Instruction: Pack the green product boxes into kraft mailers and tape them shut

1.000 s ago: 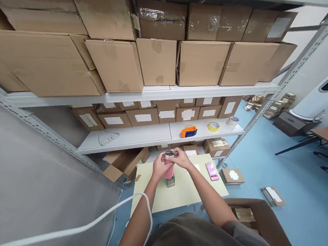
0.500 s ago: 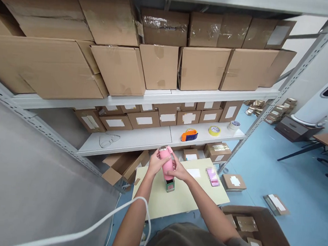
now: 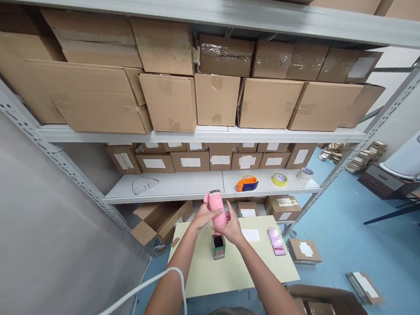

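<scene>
Between my two hands a pink bottle (image 3: 216, 207) with a silvery top rim and a pink strap is held, slightly tilted. My left hand (image 3: 204, 216) grips its left side, the thumb lying across the front. From the right, my right hand (image 3: 231, 226) wraps its lower part. Just below the bottle a small green box (image 3: 218, 249) stands upright on the pale yellow table (image 3: 201, 277), its dark opening facing up. A white paper (image 3: 250, 234) lies to the right of my right hand.
A tape dispenser (image 3: 247, 183), yellow tape roll (image 3: 279, 179), clear tape roll (image 3: 305, 174) and glasses (image 3: 145, 186) lie on the shelf. An open carton (image 3: 166, 217) sits left, a large carton (image 3: 344, 301) lower right. A white cable (image 3: 143, 285) crosses in front.
The pink bottle has turned, its strap passing from the right side to the left. It now sits apart from the green box, whose opening shows more. The view has tilted up.
</scene>
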The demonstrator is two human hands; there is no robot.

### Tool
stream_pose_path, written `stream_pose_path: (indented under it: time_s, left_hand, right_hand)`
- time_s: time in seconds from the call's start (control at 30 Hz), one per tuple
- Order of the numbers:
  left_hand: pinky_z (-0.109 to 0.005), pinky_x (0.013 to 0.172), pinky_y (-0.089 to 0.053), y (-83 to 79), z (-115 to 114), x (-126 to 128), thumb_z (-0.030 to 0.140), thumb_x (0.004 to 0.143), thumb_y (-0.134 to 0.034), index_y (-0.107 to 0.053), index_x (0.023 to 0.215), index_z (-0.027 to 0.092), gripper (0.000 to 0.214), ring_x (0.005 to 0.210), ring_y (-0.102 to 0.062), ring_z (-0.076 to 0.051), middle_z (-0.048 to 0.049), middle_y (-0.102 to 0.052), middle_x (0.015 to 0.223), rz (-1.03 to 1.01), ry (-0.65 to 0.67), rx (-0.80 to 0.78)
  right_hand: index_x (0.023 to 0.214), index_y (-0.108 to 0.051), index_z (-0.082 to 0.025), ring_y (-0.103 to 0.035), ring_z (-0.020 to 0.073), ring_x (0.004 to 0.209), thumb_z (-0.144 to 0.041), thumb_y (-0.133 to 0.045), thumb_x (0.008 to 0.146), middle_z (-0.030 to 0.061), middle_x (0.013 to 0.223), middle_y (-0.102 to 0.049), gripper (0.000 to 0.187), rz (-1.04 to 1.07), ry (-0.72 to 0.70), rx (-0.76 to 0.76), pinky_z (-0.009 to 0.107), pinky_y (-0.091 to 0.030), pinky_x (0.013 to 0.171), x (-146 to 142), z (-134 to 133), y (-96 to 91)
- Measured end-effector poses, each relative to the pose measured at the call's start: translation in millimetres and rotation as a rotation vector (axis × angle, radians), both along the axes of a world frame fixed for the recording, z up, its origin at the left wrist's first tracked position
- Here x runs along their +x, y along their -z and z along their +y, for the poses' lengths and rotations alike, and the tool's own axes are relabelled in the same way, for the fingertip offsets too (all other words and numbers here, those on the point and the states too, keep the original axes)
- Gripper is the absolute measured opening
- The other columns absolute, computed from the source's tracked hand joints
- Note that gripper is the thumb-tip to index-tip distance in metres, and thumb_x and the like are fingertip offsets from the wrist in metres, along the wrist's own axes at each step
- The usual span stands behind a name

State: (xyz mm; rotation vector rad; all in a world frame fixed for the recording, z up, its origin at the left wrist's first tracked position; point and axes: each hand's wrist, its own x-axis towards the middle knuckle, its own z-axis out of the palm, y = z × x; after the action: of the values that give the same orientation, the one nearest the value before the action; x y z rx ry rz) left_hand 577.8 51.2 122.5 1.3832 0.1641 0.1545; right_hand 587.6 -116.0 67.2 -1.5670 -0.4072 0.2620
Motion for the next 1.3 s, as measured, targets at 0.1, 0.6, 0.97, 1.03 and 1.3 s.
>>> stream_pose_path:
  time_s: [0.1, 0.6, 0.97, 1.03, 1.3]
  left_hand:
    - [-0.047, 0.107, -0.060, 0.6, 1, 6, 0.042, 0.056, -0.104, -0.071, 0.128, 0.016, 0.083, 0.122, -0.074, -0.034, -0.0159, -0.077, 0.132, 0.002, -0.032, -0.005]
    - [-0.046, 0.111, -0.058, 4.5, 8, -2, 0.038, 0.070, -0.096, -0.058, 0.154, 0.024, 0.093, 0.128, -0.071, -0.032, -0.0156, -0.074, 0.139, -0.042, 0.101, 0.005]
    - [-0.046, 0.119, -0.050, 6.6, 36, 8, 0.039, 0.064, -0.099, -0.070, 0.142, 0.020, 0.085, 0.137, -0.065, -0.032, -0.0141, -0.069, 0.147, -0.022, 0.126, 0.206]
    - [-0.047, 0.115, -0.053, 6.0, 42, 14, 0.038, 0.058, -0.101, -0.077, 0.128, 0.018, 0.077, 0.127, -0.070, -0.033, -0.0135, -0.076, 0.136, -0.025, 0.175, 0.232]
    - [-0.044, 0.107, -0.057, 54.0, 37, 7, 0.031, 0.054, -0.099, -0.076, 0.122, 0.018, 0.073, 0.110, -0.075, -0.028, -0.0097, -0.080, 0.119, 0.050, 0.088, 0.361]
  right_hand:
    - [0.172, -0.026, -0.031, -0.069, 0.0290, 0.100, -0.037, -0.097, 0.061, 0.0069, 0.115, -0.068, 0.132, 0.002, -0.009, 0.014, 0.050, -0.061, 0.092, 2, 6, -1.5]
    - [0.172, -0.027, -0.033, -0.071, 0.0297, 0.100, -0.030, -0.096, 0.060, 0.0068, 0.116, -0.071, 0.131, 0.051, -0.004, -0.025, 0.048, -0.063, 0.090, -6, 4, 0.4]
    - [0.173, -0.021, -0.033, -0.072, 0.0250, 0.099, -0.027, -0.097, 0.058, 0.0017, 0.110, -0.068, 0.138, 0.147, -0.150, 0.083, 0.047, -0.060, 0.097, 5, -7, 23.2]
    - [0.174, -0.019, -0.032, -0.072, 0.0256, 0.105, -0.027, -0.096, 0.057, 0.0030, 0.115, -0.069, 0.140, 0.159, -0.173, 0.056, 0.048, -0.057, 0.103, 9, -9, 33.6]
    - [0.164, -0.044, -0.021, -0.046, 0.0359, 0.154, -0.016, -0.084, 0.058, 0.0197, 0.163, -0.050, 0.114, 0.222, -0.142, -0.395, 0.053, -0.038, 0.125, 21, -37, 127.9]
